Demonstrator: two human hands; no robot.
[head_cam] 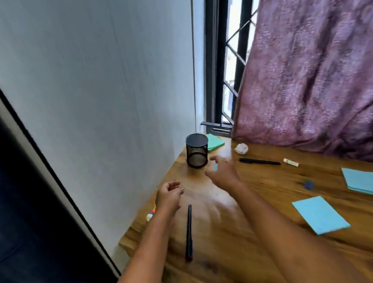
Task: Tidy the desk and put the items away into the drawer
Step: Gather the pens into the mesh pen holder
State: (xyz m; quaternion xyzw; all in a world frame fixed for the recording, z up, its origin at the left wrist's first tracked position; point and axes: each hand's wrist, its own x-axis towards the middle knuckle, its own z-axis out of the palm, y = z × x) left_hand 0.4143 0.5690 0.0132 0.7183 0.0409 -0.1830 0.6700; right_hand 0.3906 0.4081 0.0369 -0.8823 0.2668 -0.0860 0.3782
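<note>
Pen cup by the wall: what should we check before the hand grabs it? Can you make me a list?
1. Pen cup standing upright: ok.
2. Right hand open, fingers spread, close to the cup: ok.
3. Left hand free to help: cannot tell; its fingers are curled and blurred.
4. Drawer open and ready: cannot tell; it is out of view.
5. Desk tidy: not ok; a black pen, blue paper and a paper ball lie out.

Home study corner — wooden desk (276, 236), purple curtain (323, 52)
</note>
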